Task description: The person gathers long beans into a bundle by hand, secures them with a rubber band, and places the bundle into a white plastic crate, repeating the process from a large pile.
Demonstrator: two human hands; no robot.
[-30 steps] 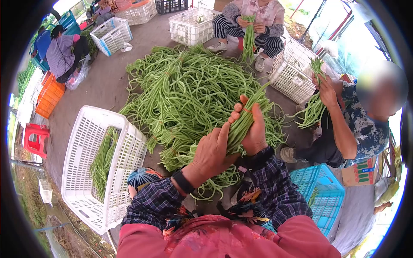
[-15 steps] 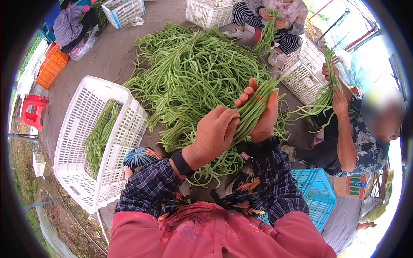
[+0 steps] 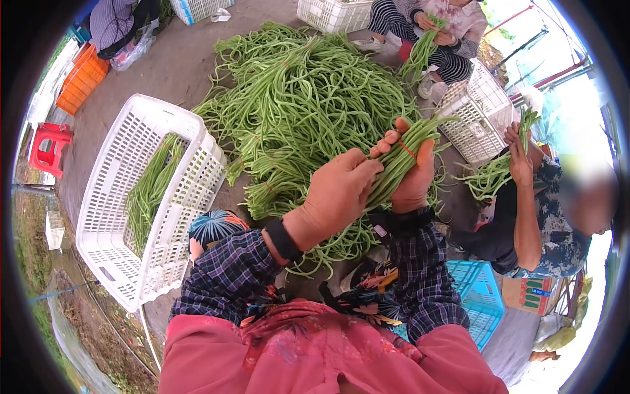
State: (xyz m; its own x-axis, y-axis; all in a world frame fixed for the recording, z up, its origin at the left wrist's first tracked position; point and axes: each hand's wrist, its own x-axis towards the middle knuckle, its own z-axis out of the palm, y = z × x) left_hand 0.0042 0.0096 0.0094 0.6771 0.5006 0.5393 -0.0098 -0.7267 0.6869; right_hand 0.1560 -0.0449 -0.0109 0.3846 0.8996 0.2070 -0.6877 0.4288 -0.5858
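A bundle of long green beans (image 3: 390, 172), circled by an orange-red band (image 3: 408, 150), is held in front of me. My right hand (image 3: 416, 178) wraps round it from the right, fingers curled over the far side. My left hand (image 3: 336, 189) is closed, with thumb and fingertips pinched against the bundle's left side; the exact grip is partly hidden. Beyond both hands spreads a big heap of long beans (image 3: 315, 98), with several banded bundles (image 3: 266, 187) lying at its near left edge.
A white crate (image 3: 108, 217) holding beans (image 3: 152, 194) stands to my left, a blue crate (image 3: 479, 299) to my right. A co-worker (image 3: 548, 217) at right and another person (image 3: 443, 49) at the back hold beans. A red stool (image 3: 50, 150) is far left.
My view has tilted slightly, so the heap sits higher. Both hands keep hold of the bundle, slightly farther right in view. The co-worker at right has lowered their beans.
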